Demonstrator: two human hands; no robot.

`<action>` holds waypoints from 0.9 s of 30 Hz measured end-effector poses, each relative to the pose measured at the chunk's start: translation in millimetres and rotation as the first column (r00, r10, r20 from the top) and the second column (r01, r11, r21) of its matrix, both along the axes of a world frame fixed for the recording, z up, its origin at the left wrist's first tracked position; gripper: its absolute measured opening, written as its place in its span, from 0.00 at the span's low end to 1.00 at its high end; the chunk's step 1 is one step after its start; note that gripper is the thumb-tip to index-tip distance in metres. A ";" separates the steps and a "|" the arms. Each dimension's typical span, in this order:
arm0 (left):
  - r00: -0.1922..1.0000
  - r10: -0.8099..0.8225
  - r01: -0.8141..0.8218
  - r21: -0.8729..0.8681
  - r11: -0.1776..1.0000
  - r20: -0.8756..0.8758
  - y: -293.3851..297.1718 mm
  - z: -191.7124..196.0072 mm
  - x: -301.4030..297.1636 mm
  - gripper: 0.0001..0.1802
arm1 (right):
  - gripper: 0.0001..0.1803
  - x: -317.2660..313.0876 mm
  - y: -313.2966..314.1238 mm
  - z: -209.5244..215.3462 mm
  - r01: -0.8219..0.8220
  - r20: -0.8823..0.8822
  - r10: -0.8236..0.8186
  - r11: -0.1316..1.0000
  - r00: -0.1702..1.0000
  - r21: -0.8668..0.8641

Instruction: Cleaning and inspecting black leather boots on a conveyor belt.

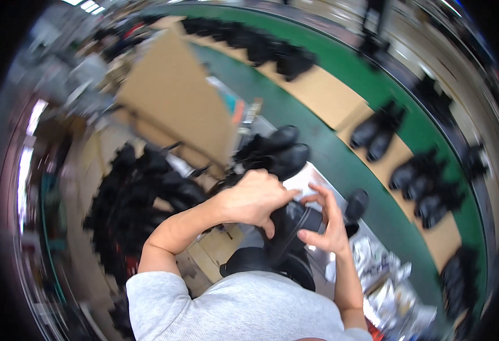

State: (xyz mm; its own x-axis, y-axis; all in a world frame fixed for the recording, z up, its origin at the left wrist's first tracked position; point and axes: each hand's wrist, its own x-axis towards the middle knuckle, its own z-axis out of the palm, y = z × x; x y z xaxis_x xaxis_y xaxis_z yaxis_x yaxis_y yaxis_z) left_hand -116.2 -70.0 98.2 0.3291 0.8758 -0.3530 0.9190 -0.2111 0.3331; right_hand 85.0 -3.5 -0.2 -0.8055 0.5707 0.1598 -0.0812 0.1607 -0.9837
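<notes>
A black boot or shoe is tilted in front of my body, over my lap, between my two hands. My left hand is at its far left side, with the thumb pointing down and the fingers stretched toward the right. My right hand is beside its right edge, with the fingers curved and apart from the thumb in a C shape. Both hands are open around the boot. Whether fingertips touch it is hard to make out. Just beyond my left hand lies a pair of black shoes.
A green table bears brown cardboard strips with rows of black boots. Crumpled silvery wrapping lies right of me. A large cardboard sheet stands at the left, above a heap of black footwear. The outer scene is blurred.
</notes>
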 end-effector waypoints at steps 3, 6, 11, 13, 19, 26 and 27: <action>0.945 0.318 -0.307 -0.132 0.943 0.078 -79.8 19.9 -23.3 0.34 | 0.53 -33.0 -45.2 4.2 -0.273 -0.115 0.248 0.846 0.962 -0.458; 0.826 0.530 -0.533 0.041 0.845 -0.190 -159.8 75.1 -58.8 0.31 | 0.66 -57.2 -74.5 6.6 -0.390 -0.160 0.356 0.842 0.921 -0.372; 0.179 0.959 -0.742 0.610 0.279 -0.221 -236.3 113.7 -144.1 0.33 | 0.34 -55.2 -84.4 -19.6 -0.331 -0.037 0.344 0.860 0.938 -0.388; 0.122 0.983 -0.611 0.771 0.182 -0.135 -234.2 87.9 -215.6 0.32 | 0.28 -52.2 -83.3 -34.2 -0.158 0.098 0.211 0.908 0.973 -0.387; 0.078 0.989 -0.587 0.796 0.148 -0.127 -148.8 -56.1 -440.0 0.08 | 0.19 -46.5 -114.4 -63.8 0.296 0.375 -0.152 0.883 0.914 -0.363; 0.304 0.948 -0.670 0.685 0.286 -0.098 -60.6 -124.1 -493.7 0.08 | 0.20 6.8 -170.6 -74.7 0.483 0.588 -0.239 0.823 0.773 -0.300; 0.331 0.936 -0.658 0.682 0.320 -0.120 -55.4 -127.9 -498.1 0.08 | 0.20 5.7 -176.7 -74.3 0.510 0.590 -0.267 0.809 0.762 -0.292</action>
